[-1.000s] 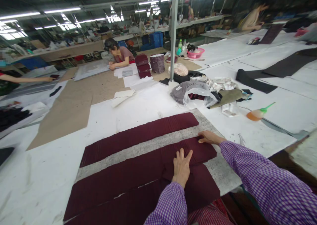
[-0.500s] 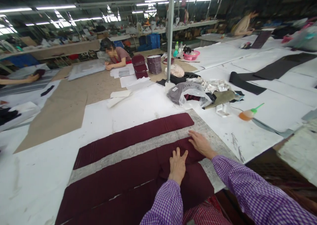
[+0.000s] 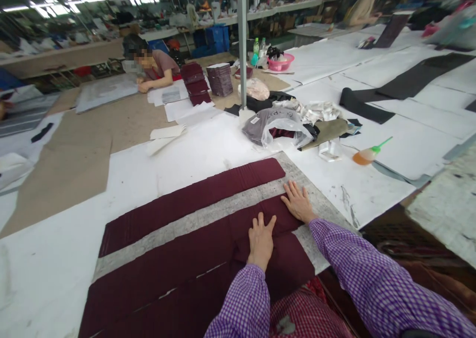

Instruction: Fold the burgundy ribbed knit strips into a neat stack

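Long strips of dark maroon fabric lie side by side on a grey board [image 3: 238,206] on the white table. My left hand [image 3: 261,241] rests flat, fingers stretched, on the middle maroon strip [image 3: 178,256]. My right hand [image 3: 297,201] lies flat with fingers spread at that strip's right end, by the grey board's edge. Neither hand holds anything. A far maroon strip [image 3: 193,201] lies beyond the grey gap, and a near strip [image 3: 156,308] lies toward me.
Behind are a plastic bag with cloth [image 3: 278,127], an orange squeeze bottle [image 3: 366,154], a metal pole [image 3: 242,45], stacks of maroon pieces [image 3: 196,83] and a person leaning on the table [image 3: 152,68]. Black fabric strips [image 3: 401,87] lie right. The table's edge [image 3: 372,214] drops at my right.
My right hand turned from gripping the strip's far corner to lying flat with fingers spread. The view has shifted slightly down and to the right; my left hand stays pressed on the fabric.
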Demonstrator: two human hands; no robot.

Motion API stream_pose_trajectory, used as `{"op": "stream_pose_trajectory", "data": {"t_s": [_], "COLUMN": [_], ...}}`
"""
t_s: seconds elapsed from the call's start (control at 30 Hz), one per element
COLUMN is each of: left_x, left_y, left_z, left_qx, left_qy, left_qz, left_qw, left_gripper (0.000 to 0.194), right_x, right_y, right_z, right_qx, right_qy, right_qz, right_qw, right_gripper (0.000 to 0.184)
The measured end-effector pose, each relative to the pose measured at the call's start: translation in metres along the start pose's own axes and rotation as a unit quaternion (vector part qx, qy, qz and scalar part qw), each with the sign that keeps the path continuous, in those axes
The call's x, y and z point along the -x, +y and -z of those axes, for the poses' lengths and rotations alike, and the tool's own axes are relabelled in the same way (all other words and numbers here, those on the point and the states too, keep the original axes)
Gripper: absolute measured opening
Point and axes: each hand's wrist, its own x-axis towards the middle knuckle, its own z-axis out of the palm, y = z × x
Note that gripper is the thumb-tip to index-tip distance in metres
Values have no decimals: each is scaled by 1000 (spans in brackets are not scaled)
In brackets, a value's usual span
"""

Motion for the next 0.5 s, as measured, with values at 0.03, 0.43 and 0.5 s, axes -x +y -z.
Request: {"op": "stream_pose_trajectory", "data": {"t_s": [0.03,0.43,0.5], "left_x": [0,103,146], "left_y": [0,-62,-80], "left_z": [1,71,73], "left_qx": [18,498,607], "left_qy": [-2,148,188], "left_qz": [3,164,220], "left_qw": [1000,839,740], "left_gripper": [66,44,49], "right_x": [-2,1,1], "right_y": [3,-9,-14], "right_z": [-1,16,23], "right_qx": [7,32,28], "right_qy": [3,36,34], "right_qz": [-6,-39,-33], "right_qw": [1000,998,998], "right_gripper": [51,51,50]}}
